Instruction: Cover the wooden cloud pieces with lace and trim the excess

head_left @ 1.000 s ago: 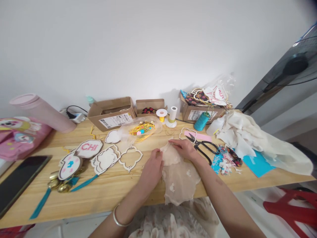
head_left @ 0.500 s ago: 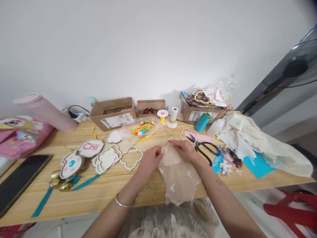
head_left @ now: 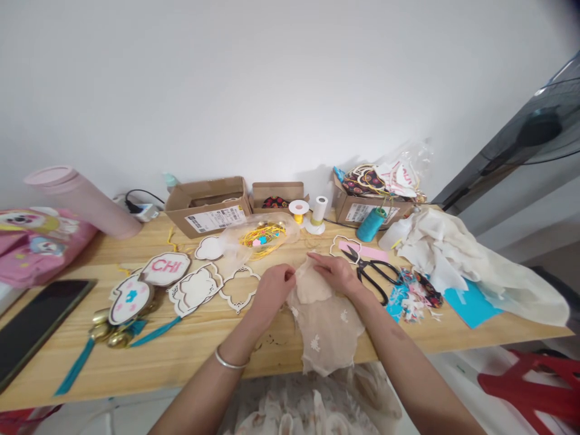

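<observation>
A piece of sheer beige embroidered tulle (head_left: 325,338) lies on the wooden table, with its upper part gathered into a fold. My left hand (head_left: 272,292) pinches the fold's left edge between thumb and fingers. My right hand (head_left: 334,273) grips the top of the same fold from the right. A metal bangle (head_left: 231,360) circles my left wrist. Black-handled scissors (head_left: 372,273) lie just right of my right hand. Left of my left hand is an open-work wooden frame (head_left: 240,289).
Left on the table lie a "CHI" plaque (head_left: 165,269), a black phone (head_left: 40,326), and a pink flask (head_left: 84,202). Cardboard boxes (head_left: 207,207) line the wall. White fabric (head_left: 441,257) is heaped at right. A red stool (head_left: 534,389) stands below.
My left hand has moved forward and up the table, from the side of the tulle to its gathered top edge. The bangle and forearm have moved with it, and the right hand stays nearly still.
</observation>
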Action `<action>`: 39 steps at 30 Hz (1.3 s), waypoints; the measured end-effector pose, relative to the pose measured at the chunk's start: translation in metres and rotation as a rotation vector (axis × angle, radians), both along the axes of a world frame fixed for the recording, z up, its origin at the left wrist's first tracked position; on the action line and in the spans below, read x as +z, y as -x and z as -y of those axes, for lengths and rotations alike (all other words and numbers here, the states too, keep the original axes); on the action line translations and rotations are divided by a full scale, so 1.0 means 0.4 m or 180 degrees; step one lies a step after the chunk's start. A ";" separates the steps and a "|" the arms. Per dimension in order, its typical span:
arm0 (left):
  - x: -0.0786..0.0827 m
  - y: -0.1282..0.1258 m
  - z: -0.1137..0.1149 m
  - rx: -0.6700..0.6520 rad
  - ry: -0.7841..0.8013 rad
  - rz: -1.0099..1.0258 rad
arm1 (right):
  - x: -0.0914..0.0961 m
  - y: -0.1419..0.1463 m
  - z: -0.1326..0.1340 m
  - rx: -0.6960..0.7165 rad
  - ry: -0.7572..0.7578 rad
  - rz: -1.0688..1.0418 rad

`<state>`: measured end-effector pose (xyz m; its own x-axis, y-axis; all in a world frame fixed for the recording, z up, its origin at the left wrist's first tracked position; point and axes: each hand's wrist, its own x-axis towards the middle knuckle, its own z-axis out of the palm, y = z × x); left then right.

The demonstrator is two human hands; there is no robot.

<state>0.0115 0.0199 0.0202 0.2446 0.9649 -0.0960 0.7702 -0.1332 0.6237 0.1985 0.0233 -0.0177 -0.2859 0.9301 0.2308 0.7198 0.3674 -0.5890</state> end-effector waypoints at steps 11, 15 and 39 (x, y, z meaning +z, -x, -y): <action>0.009 -0.007 0.018 -0.0040 -0.0115 -0.0247 | 0.018 0.001 0.001 -0.0013 0.0131 0.0182; 0.006 -0.004 0.019 -0.0059 -0.0156 -0.0279 | 0.023 0.000 0.000 0.0022 0.0174 0.0150; -0.031 0.018 0.011 -0.0119 -0.0118 0.0151 | 0.015 -0.021 0.006 -0.0186 0.0281 -0.0581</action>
